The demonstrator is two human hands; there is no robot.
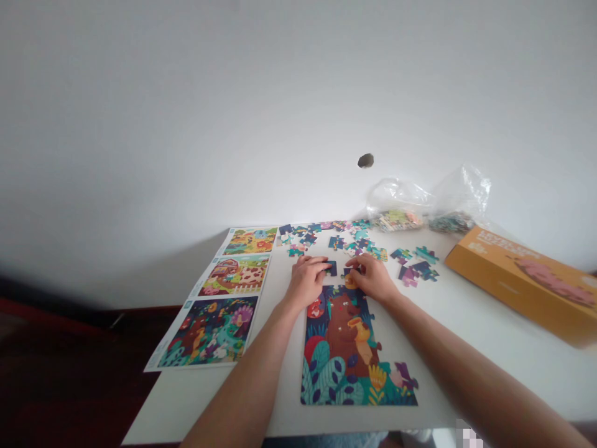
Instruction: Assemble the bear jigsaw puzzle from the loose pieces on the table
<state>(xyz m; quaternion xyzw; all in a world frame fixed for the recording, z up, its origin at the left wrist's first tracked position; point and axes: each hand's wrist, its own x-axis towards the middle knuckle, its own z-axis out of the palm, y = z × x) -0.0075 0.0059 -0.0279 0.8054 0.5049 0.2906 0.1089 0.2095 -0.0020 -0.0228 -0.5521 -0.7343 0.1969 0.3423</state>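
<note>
A partly joined jigsaw puzzle (342, 336) with a brown bear and leaves lies flat on the white table. Just beyond its top edge, my left hand (306, 279) has its fingertips closed on a dark blue puzzle piece (331, 269). To the right, my right hand (370, 275) pinches another piece (347, 278), dark with some yellow, near the puzzle's top right corner. A small gap separates the two pieces. My fingers partly cover both. Loose puzzle pieces (336, 242) lie scattered beyond my hands, with a smaller group (415, 267) to the right.
A picture sheet (232, 292) with three printed scenes lies left, overhanging the table edge. Clear bags (398, 211) of pieces stand against the wall at the back right. An orange puzzle box (522, 280) sits at the right. The wall has a hole (366, 160).
</note>
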